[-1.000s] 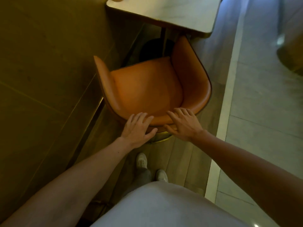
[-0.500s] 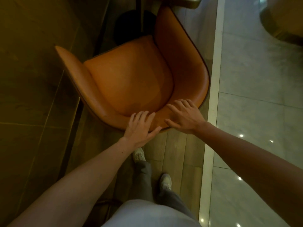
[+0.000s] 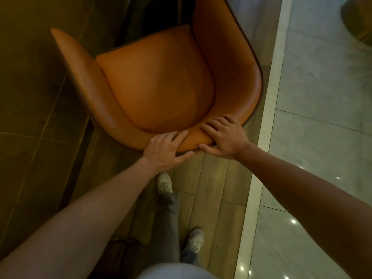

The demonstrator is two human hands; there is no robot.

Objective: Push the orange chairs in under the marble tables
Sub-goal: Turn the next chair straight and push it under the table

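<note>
An orange leather chair with a curved shell back fills the upper middle of the head view, its seat facing away from me. My left hand grips the top rim of the backrest, thumb behind and fingers on the inside. Just to its right, my right hand holds the same rim, fingers curled over the edge. The marble table is out of frame; only its dark round base shows beyond the seat.
A dark tiled wall runs close along the chair's left side. The chair stands on wood planks; a pale stone border separates them from glossy tiles on the right. My feet are just behind the chair.
The chair and my hands on its backrest have come nearer and larger in view, and the marble tabletop has slipped out of the top of the frame. My right fingers curled tighter over the rim.
</note>
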